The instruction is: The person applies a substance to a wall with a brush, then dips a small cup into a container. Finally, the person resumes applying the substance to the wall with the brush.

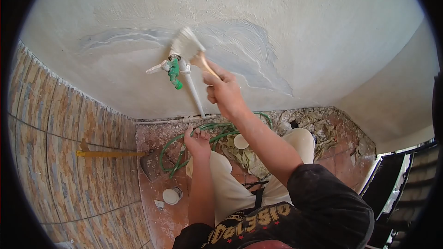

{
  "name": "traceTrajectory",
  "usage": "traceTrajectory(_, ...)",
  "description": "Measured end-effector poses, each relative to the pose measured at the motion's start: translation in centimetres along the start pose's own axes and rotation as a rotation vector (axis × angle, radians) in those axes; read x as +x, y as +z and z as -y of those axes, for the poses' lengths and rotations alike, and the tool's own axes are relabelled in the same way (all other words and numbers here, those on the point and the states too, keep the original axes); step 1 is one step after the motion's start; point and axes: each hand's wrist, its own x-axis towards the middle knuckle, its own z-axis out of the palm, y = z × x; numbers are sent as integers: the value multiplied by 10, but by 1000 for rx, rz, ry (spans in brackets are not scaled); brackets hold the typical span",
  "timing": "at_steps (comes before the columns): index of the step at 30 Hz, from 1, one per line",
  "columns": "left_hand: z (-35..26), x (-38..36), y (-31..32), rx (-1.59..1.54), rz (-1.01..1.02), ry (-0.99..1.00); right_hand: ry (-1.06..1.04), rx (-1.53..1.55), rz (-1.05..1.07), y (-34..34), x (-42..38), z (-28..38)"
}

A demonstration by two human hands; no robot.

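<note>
My right hand is closed round the wooden handle of a wide paintbrush. Its bristles, coated white, are pressed to the wall just above a green faucet. Around the brush spreads a greyish, wet-looking patch with streaks of white. A white pipe runs down from the faucet's fitting to the floor. Over my left knee, my left hand is empty, its fingers apart and loosely bent.
A green hose lies coiled on the dirty tile floor near a white container. A yellow-handled tool leans toward the stone-clad wall. Crumpled debris lies along the wall's base; a dark railing stands at right.
</note>
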Motion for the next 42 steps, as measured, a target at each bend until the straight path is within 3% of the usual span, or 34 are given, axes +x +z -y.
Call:
traceTrajectory(4, 1, -1, 2, 18, 16, 17, 52, -145, -325, -103, -15, -66)
traceTrajectory(8, 4, 8, 0, -3, 3, -1, 62, -207, -484, -103, -39, -74)
traceTrajectory(14, 3, 1, 4, 30, -7, -6, -152, -93, -74, 14, -2, 7)
traceTrajectory(18, 3, 6, 0, 21, 12, 2, -136, -106, 94, 25, 10, 35)
traceTrajectory(20, 3, 4, 0, 76, 29, 37, -36, -166, -66, -18, 13, 25)
traceTrajectory(26, 4, 10, -2, 34, 63, -11, -26, -275, -564, -187, -56, -14)
traceTrajectory(29, 8, 6, 6, 54, 76, 1, 0, -284, -647, -206, -56, -14)
traceTrajectory(32, 11, 1, 8, 43, 41, 26, 2, -354, -531, -143, -39, 16)
traceTrajectory(37, 10, 7, 0, 65, 37, 36, -199, -287, -41, -1, -20, 54)
traceTrajectory(40, 9, 15, -8, 127, 50, 63, -257, -436, 52, 15, -3, 52)
traceTrajectory(42, 7, 13, -10, 120, 36, 65, -302, -460, -177, -23, 6, 37)
